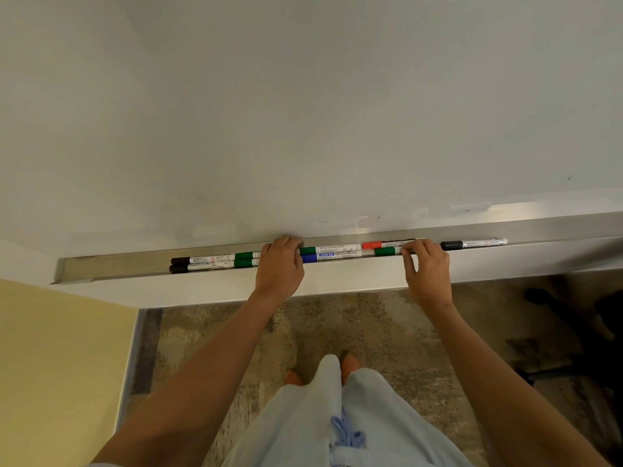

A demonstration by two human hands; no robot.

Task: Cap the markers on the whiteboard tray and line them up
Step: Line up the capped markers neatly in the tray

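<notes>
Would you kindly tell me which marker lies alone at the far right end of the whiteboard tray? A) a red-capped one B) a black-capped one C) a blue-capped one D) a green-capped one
B: the black-capped marker lies by itself in the tray, to the right of the right hand, apart from the other markers.

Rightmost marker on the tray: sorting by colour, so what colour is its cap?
Black; the rightmost marker shows it clearly in the head view.
</notes>
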